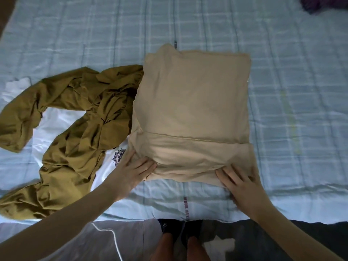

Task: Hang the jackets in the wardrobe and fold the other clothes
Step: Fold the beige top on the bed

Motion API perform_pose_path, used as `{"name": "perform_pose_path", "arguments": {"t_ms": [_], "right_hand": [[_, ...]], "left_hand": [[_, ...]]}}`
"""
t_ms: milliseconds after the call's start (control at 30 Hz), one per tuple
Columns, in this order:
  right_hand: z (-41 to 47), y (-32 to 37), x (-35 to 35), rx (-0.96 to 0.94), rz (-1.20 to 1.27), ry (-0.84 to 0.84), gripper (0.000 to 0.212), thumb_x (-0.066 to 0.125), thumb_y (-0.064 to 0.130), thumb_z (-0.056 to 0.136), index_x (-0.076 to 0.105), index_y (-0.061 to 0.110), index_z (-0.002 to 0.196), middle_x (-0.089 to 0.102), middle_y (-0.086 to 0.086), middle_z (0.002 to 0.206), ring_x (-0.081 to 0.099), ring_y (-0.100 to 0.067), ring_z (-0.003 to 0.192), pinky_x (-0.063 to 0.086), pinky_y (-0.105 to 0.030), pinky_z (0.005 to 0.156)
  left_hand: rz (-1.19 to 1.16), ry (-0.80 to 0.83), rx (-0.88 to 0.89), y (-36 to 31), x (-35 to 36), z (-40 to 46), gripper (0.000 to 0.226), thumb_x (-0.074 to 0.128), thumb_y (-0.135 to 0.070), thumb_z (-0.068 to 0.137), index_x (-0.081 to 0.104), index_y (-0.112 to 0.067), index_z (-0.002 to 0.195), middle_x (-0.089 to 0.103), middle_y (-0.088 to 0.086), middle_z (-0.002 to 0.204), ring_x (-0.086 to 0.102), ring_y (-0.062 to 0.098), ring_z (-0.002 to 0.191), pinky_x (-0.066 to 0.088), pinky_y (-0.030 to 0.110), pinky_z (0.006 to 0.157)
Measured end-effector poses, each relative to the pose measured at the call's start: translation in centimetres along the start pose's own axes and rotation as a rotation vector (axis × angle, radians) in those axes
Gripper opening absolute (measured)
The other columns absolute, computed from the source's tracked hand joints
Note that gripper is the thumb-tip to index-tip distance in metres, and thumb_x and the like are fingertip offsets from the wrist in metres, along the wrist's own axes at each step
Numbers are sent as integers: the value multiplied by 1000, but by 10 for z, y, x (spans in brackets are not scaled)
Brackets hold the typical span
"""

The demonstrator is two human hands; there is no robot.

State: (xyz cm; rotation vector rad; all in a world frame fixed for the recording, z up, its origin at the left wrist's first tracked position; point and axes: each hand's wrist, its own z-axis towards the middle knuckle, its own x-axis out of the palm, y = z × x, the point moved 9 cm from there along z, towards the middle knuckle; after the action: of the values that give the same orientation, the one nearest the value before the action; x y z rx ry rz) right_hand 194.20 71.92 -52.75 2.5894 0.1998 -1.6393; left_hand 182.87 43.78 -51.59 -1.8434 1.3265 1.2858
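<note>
A beige garment [192,106] lies folded into a rectangle in the middle of the bed, with a fold line across its near third. My left hand [131,166] touches its near left corner, fingers stretched onto the cloth. My right hand [239,183] lies on its near right edge, fingers spread flat and partly tucked under a ridge of fabric. An olive-brown garment [75,132] lies crumpled to the left, its edge tucked under the beige one. Under it shows a white garment [113,159] with a purple mandala print.
The bed carries a pale blue checked sheet [293,91]. A dark purple cloth [320,4] lies at the far right corner. The bed's near edge runs along the bottom, with my legs and a white cord [113,240] on the floor below.
</note>
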Motion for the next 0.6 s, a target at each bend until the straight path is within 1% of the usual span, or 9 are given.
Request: {"name": "perform_pose_path", "arguments": {"t_ms": [100,167,267,333,400,467,533,567,600], "right_hand": [[9,-4,-9,46,68,-5,114,87,7,32,48,22,138,50,-2,132,53,-30,111,47,-57,80],[15,-7,-13,33,126,-35,109,90,10,36,48,22,136,50,-1,129,59,-27,100,51,-45,67],[17,-15,-22,21,204,-146,84,79,-1,53,54,23,130,53,4,124,66,-22,80,51,-34,51],[14,-15,-28,-14,254,-181,64,69,-1,60,62,21,119,60,4,115,67,-21,72,50,-30,45],[8,-15,-38,-50,274,-198,46,59,4,64,67,22,106,65,5,103,67,-20,67,48,-26,40],[4,-17,-50,-69,255,-191,49,71,0,53,70,22,97,67,5,92,66,-19,63,44,-23,37],[-5,-23,-56,-47,277,-146,63,81,-3,36,71,24,92,66,8,80,62,-15,56,38,-21,37],[-11,-27,-57,-32,295,-118,63,83,1,34,72,28,90,65,10,73,60,-13,53,37,-20,37],[-19,-29,-55,-37,285,-99,59,84,6,39,71,32,90,64,12,69,60,-11,51,39,-20,38]], "left_hand": [[38,-66,-59,2,-14,8,61,66,-13,70,58,-13,130,59,5,119,52,30,110,36,65,102],[35,-119,-125,6,-26,15,54,71,-10,63,66,-18,116,57,3,101,47,29,94,44,59,95],[26,-49,-200,9,-26,21,54,77,-9,54,68,-21,105,58,5,94,47,31,90,47,56,85],[16,10,-246,10,-17,21,44,68,-7,60,67,-22,101,60,6,91,53,34,85,47,57,83],[-34,72,-263,11,-21,21,39,60,-7,62,69,-25,96,63,2,86,60,34,78,50,53,80],[-109,129,-224,8,-38,22,48,54,-5,73,66,-32,112,65,-2,97,64,32,85,49,40,78],[-223,151,-206,6,-47,21,60,42,0,86,51,-35,133,59,-3,120,62,30,101,40,31,69],[-281,223,-189,2,-49,20,62,40,2,88,47,-35,137,56,-3,127,60,27,108,38,30,68],[-344,256,-158,-6,-51,18,62,40,3,89,46,-35,138,54,-3,130,57,25,113,40,30,70]]}}
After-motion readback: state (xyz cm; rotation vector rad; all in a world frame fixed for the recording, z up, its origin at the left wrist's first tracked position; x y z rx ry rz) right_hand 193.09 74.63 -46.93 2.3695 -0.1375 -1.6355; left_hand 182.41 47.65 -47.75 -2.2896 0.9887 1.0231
